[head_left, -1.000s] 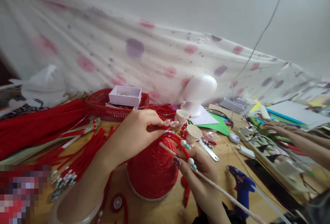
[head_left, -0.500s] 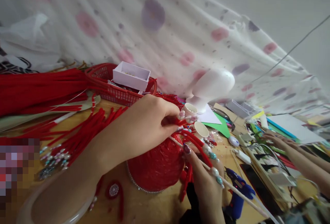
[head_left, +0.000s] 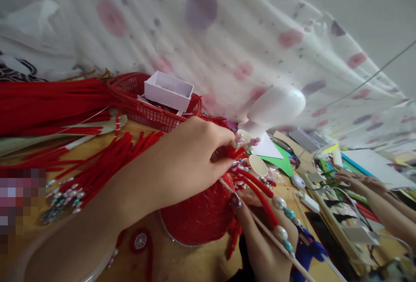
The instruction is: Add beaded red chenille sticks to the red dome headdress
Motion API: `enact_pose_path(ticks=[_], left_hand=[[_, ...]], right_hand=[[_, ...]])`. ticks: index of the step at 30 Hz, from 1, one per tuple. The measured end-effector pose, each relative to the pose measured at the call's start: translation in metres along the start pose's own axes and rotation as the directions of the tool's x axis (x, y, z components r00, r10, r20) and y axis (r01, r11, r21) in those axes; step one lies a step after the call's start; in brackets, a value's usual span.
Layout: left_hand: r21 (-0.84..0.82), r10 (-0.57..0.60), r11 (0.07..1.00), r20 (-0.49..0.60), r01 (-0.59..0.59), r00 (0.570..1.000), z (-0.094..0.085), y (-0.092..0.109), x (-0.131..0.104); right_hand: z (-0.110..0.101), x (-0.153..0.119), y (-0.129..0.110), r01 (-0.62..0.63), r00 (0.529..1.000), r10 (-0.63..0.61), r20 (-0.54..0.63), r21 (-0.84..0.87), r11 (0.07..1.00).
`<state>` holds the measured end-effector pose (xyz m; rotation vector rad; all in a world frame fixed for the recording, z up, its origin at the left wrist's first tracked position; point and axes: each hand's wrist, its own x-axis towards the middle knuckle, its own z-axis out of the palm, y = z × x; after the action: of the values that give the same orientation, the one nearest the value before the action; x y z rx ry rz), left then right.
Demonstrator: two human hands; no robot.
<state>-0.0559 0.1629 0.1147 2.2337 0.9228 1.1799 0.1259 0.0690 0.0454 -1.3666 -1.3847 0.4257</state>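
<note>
A red rounded piece with a pearl trim along its lower edge sits on the wooden table. Over its top, my left hand pinches red beaded strands, whose white and teal beads hang to the right. My right hand, at the piece's right side, has its thumb pressed on a thin pale stick that slants down to the right. The right fingers are partly hidden behind the strands and the piece.
A red basket holds a white box. Behind stand a white head form and paper cups. A blue glue gun, a power strip and another person's hands are at right. Red beaded bundles lie left.
The view has shifted slightly. Both hands appear a little further right, still at the red piece, and the beaded strands hang lower to the right, over part of the glue gun.
</note>
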Motion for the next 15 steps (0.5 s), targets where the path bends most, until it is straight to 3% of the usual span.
enact_pose_path(ticks=[7, 15], left_hand=[[0.017, 0.029, 0.999, 0.052, -0.030, 0.998, -0.002, 0.000, 0.000], [0.028, 0.027, 0.999, 0.052, -0.029, 0.998, 0.000, -0.001, 0.002]], right_hand=[[0.004, -0.001, 0.013, -0.133, 0.988, 0.137, -0.064, 0.068, 0.989], [0.007, -0.006, 0.021, -0.185, 0.975, 0.207, -0.078, 0.224, 0.957]])
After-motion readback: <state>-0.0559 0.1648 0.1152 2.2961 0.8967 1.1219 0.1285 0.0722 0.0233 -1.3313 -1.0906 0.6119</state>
